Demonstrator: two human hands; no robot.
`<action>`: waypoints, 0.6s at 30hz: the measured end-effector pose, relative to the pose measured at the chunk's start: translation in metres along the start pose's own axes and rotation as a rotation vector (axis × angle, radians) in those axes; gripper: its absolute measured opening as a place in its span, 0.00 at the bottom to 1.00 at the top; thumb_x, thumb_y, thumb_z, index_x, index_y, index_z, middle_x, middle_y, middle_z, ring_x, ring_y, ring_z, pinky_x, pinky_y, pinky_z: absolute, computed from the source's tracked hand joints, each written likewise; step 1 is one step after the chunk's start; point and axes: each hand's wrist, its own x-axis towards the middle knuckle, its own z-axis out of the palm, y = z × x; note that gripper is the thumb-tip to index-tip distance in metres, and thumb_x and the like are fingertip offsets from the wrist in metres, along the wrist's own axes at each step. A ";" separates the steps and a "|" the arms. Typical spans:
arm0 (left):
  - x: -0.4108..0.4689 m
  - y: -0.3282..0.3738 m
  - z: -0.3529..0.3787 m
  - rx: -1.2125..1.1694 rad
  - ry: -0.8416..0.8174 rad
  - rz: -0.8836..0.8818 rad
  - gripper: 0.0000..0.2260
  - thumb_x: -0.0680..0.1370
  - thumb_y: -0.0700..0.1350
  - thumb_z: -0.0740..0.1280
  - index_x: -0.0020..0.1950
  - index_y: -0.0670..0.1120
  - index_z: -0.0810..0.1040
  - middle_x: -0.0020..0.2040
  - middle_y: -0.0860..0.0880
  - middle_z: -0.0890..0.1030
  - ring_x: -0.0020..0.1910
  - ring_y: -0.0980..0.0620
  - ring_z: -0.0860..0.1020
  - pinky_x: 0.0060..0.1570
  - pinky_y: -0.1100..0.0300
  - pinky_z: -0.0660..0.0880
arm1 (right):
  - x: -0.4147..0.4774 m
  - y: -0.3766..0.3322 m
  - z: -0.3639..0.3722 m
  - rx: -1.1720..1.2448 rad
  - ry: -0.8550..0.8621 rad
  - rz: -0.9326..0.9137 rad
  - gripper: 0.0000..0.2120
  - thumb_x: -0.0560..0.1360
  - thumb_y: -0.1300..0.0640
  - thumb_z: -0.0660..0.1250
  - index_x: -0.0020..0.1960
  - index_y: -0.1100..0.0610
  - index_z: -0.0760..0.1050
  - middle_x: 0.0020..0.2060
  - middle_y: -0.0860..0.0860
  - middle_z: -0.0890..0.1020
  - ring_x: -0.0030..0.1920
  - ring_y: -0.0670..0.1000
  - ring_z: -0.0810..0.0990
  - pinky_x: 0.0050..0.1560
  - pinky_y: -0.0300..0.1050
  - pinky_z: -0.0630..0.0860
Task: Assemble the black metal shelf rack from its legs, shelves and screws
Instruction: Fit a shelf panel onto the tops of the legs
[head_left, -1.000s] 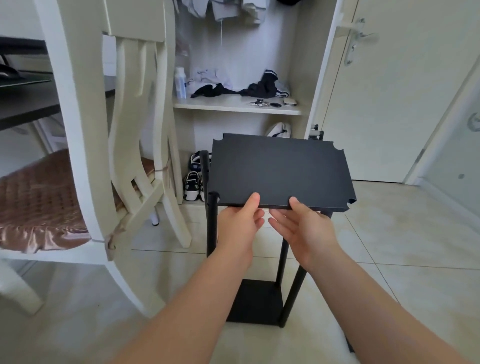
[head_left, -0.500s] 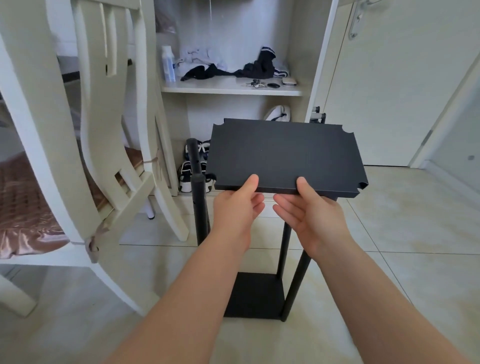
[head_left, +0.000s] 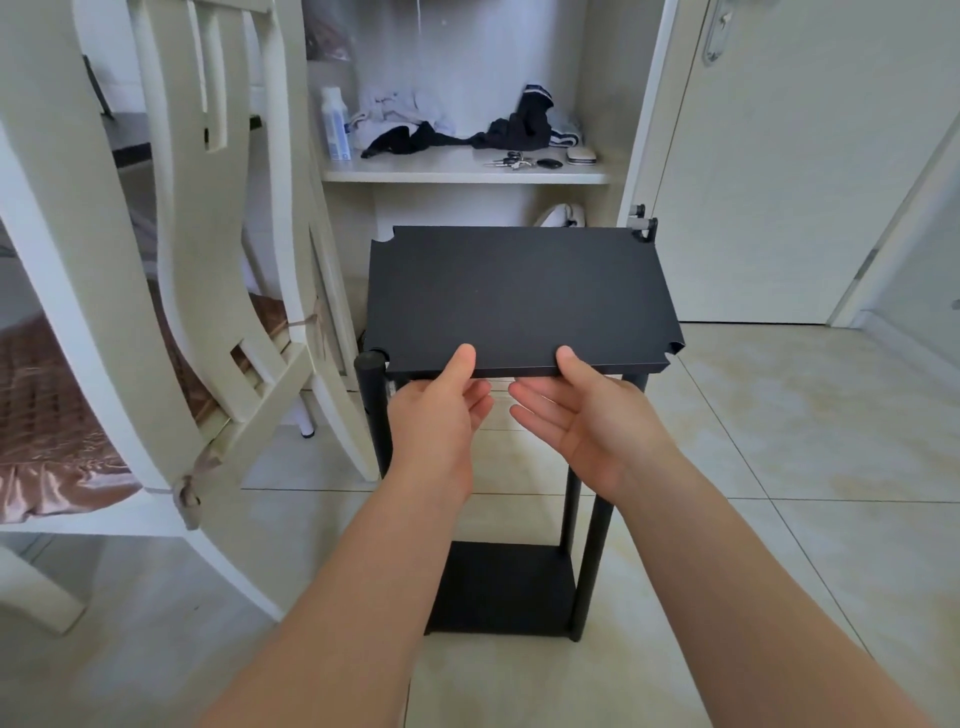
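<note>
Two shelves were in view: the top shelf, held at the head of the rack, and the bottom shelf, low down near the floor. Three legs could be counted; any fourth was hidden. There were two hands. The left hand and right hand lay close together at the top shelf's near edge, each pinching it with the thumb on top and the fingers underneath. Compared with half a second earlier, the top shelf had shifted left. Its near-left notch now sat against the cap of the front left leg, which had stood clear of it before. Its far-right notch met the rear right leg top. The grip was unchanged. The top shelf was a flat rectangle of matte black metal with a thin turned-down rim and a scooped notch at each of its four corners. The legs were round black tubes. To the left stood one chair of cream painted wood with curved slats, and a brown satin cushion was tied to it. Behind the rack, one cupboard ledge carried one white bottle, crumpled clothes and keys. The floor was glossy beige tile.
</note>
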 end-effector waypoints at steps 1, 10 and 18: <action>0.001 0.001 -0.001 -0.010 0.011 0.005 0.08 0.78 0.46 0.72 0.53 0.43 0.81 0.46 0.46 0.83 0.40 0.54 0.82 0.39 0.65 0.80 | 0.001 0.000 0.001 -0.006 -0.012 0.007 0.14 0.84 0.54 0.64 0.64 0.62 0.75 0.49 0.60 0.87 0.50 0.57 0.87 0.43 0.49 0.85; 0.003 0.005 -0.006 -0.035 0.059 -0.013 0.10 0.77 0.46 0.73 0.55 0.43 0.80 0.47 0.46 0.84 0.41 0.54 0.84 0.42 0.62 0.82 | 0.002 -0.007 -0.018 -0.334 0.117 -0.020 0.16 0.80 0.47 0.68 0.58 0.59 0.78 0.47 0.54 0.88 0.46 0.54 0.88 0.47 0.50 0.85; 0.004 0.008 -0.008 -0.051 0.076 -0.038 0.11 0.76 0.46 0.74 0.55 0.43 0.80 0.49 0.45 0.85 0.41 0.54 0.85 0.37 0.64 0.80 | 0.003 -0.007 -0.058 -0.583 0.427 -0.286 0.15 0.76 0.44 0.72 0.55 0.55 0.78 0.50 0.49 0.83 0.53 0.52 0.82 0.56 0.53 0.81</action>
